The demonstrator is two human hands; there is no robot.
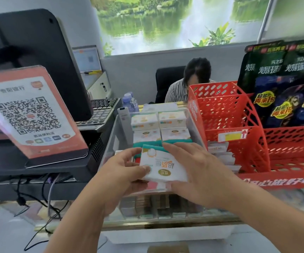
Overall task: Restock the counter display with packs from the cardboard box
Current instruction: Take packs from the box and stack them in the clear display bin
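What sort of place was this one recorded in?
Probably a small shop's checkout counter: a QR payment sign, a till keyboard behind it, and red racks and snack bags beside a clear display of packs.

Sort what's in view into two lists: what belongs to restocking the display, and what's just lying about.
Job in hand: white pack, held by left hand and right hand; clear display tray; stocked packs in it.

Lying about: QR code sign; keyboard; water bottles; red basket; dark snack bags.
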